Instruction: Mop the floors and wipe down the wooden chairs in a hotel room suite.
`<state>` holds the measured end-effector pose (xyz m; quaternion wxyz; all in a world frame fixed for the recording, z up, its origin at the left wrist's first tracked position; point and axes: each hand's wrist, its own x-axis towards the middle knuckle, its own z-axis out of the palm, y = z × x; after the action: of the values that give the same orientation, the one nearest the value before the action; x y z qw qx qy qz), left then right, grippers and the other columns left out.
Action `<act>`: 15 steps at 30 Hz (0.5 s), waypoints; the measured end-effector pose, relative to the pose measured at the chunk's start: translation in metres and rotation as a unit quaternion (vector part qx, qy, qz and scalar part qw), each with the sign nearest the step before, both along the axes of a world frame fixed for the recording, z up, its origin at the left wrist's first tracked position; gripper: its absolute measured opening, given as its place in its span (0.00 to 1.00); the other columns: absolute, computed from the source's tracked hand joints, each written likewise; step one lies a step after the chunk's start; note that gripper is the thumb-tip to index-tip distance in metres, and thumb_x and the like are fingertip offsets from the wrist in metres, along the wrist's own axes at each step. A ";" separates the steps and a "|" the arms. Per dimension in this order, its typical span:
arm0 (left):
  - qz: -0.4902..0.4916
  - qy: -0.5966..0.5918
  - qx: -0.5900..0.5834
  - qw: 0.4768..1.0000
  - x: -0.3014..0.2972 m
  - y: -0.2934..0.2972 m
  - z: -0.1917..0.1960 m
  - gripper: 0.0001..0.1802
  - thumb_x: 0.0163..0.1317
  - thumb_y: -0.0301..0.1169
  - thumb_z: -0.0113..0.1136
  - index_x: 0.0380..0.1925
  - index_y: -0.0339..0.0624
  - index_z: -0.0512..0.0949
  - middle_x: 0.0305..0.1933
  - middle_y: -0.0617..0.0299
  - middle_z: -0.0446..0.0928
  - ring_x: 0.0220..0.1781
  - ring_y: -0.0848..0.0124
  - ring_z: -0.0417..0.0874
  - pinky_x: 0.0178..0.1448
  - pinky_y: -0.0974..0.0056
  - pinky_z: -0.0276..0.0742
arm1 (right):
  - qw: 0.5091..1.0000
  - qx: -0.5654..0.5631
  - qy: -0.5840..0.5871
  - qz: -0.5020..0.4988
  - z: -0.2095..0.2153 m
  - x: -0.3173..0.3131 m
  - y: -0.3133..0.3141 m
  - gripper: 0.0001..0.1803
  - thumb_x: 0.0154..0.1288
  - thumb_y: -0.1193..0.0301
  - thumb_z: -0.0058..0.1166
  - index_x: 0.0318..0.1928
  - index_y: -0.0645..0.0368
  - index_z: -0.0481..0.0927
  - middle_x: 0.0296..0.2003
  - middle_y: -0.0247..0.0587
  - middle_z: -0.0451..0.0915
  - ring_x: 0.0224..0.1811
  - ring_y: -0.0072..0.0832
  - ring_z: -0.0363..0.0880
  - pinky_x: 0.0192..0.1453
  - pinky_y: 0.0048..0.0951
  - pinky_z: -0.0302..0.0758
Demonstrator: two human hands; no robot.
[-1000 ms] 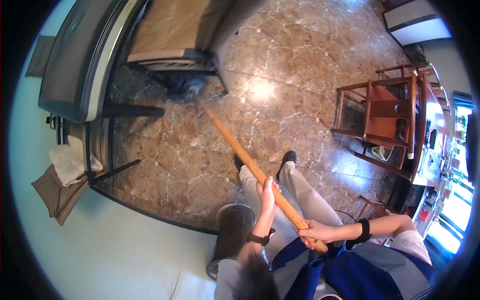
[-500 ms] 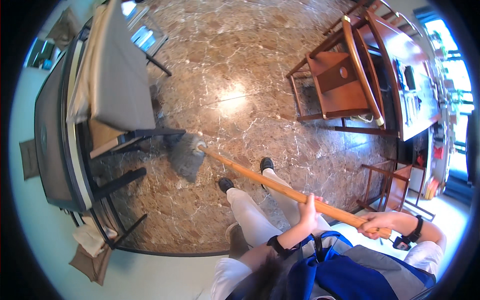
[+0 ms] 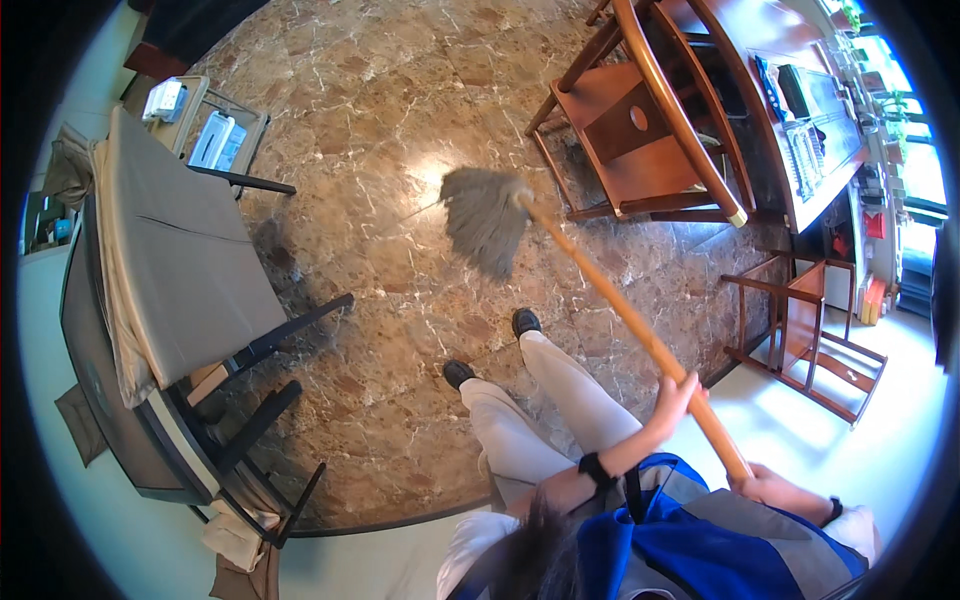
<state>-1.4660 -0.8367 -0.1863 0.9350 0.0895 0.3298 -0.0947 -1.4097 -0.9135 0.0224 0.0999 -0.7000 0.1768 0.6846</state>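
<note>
A mop with a long wooden handle [image 3: 620, 305] slants from my body up toward the middle of the floor. Its grey string head [image 3: 487, 222] rests on or just over the brown marbled floor [image 3: 380, 300], beyond my shoes. My left hand [image 3: 677, 408] is wrapped round the handle's lower half. Close to the handle's near end, my right hand [image 3: 768, 488] grips it too; some of its fingers are hidden. Dark bands circle both wrists.
A wooden armchair [image 3: 640, 130] stands at a desk [image 3: 800, 120] on the right, with a wooden stool [image 3: 800, 320] nearer me. On the left are a cloth-draped chair [image 3: 190, 250] with dark legs reaching over the floor and a small cart [image 3: 225, 140] behind it.
The mop head has swept right and farther away, from beside the left chair toward the armchair. Both hands still hold the handle, and my view has shifted.
</note>
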 end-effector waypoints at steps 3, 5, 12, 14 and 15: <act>0.100 0.006 -0.019 0.995 0.045 0.024 -0.032 0.13 0.53 0.38 0.51 0.24 0.40 0.63 0.19 0.61 0.68 0.20 0.71 0.73 0.22 0.65 0.74 | 0.995 0.063 -0.002 -0.077 -0.042 0.028 0.016 0.14 0.46 0.75 0.45 0.35 0.64 0.61 0.13 0.37 0.66 0.10 0.24 0.66 0.12 0.22 0.65; 0.132 -0.012 0.012 0.991 0.068 0.046 -0.057 0.17 0.51 0.43 0.53 0.20 0.40 0.65 0.15 0.62 0.67 0.15 0.70 0.72 0.20 0.67 0.71 | 0.997 0.072 -0.036 0.015 -0.068 0.045 0.037 0.16 0.46 0.77 0.44 0.37 0.65 0.58 0.11 0.38 0.65 0.07 0.26 0.65 0.10 0.23 0.64; 0.238 0.071 0.035 0.968 0.086 0.154 -0.141 0.07 0.50 0.31 0.50 0.19 0.44 0.63 0.15 0.66 0.63 0.15 0.76 0.66 0.18 0.71 0.66 | 0.978 0.188 -0.055 0.077 -0.172 0.044 0.131 0.17 0.48 0.79 0.41 0.40 0.65 0.55 0.13 0.39 0.66 0.10 0.26 0.67 0.11 0.26 0.66; 0.250 0.118 0.063 0.959 0.077 0.184 -0.155 0.09 0.48 0.31 0.52 0.18 0.44 0.63 0.14 0.67 0.63 0.14 0.77 0.66 0.17 0.71 0.65 | 0.971 0.230 -0.031 0.060 -0.194 0.034 0.153 0.16 0.48 0.78 0.42 0.39 0.65 0.55 0.13 0.39 0.66 0.10 0.26 0.67 0.12 0.26 0.67; 0.251 0.119 0.074 0.958 0.068 0.197 -0.160 0.09 0.47 0.31 0.53 0.17 0.44 0.63 0.13 0.67 0.63 0.13 0.77 0.66 0.17 0.72 0.65 | 0.962 0.269 -0.021 0.046 -0.201 0.028 0.161 0.16 0.48 0.78 0.42 0.39 0.65 0.55 0.13 0.39 0.66 0.10 0.26 0.67 0.12 0.26 0.67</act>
<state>-1.3979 -0.6396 -0.3467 0.8734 0.0607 0.4568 0.1575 -1.3816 -0.7527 -0.1782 0.2569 -0.6689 -0.0481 0.6959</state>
